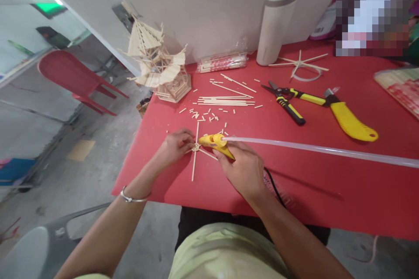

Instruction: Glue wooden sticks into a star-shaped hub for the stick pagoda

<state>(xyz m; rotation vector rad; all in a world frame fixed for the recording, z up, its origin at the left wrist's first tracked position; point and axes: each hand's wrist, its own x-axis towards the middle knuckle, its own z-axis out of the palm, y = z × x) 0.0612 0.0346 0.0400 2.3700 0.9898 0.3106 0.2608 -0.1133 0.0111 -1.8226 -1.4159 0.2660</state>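
Note:
In the head view my right hand (245, 168) is wrapped round a small yellow hot glue gun (213, 141), its nozzle pointing left at the centre of a star-shaped stick frame (194, 165). A long clear glue stick (314, 150) runs out of the gun's back to the right. My left hand (175, 146) has its fingers closed at the left side of the star's hub, over one of its arms. The star lies flat on the red tabletop. Just behind it are many short cut stick pieces (209, 115) and a row of longer thin sticks (225, 101).
A tiered stick pagoda model (160, 61) stands at the back left. Beyond the sticks lie a wrapped stick bundle (222, 62), a white bottle (276, 22) and another stick star (300, 63). Black-and-yellow pliers (290, 109) and a yellow-handled cutter (353, 122) rest on the right.

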